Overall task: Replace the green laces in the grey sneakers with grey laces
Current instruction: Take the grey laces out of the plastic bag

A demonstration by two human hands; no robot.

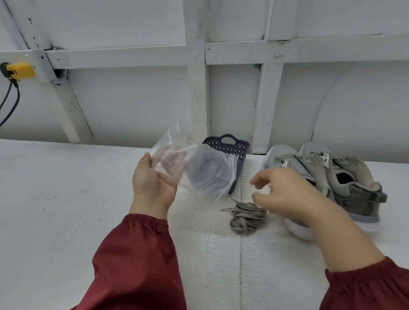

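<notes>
Two grey sneakers (340,172) stand side by side at the right of the white table (60,196), with no laces visible in them. A bundle of grey laces (247,217) lies on the table in front of them. My left hand (150,180) grips a clear plastic bag (192,169) raised above the table. My right hand (285,193) hovers just right of the lace bundle, blurred, fingers loosely curled and holding nothing. It hides part of the nearer sneaker.
A dark blue perforated basket (233,146) stands behind the bag, near the table's back edge. A white panelled wall rises behind. A yellow plug (21,70) with black cables sits on the wall at far left.
</notes>
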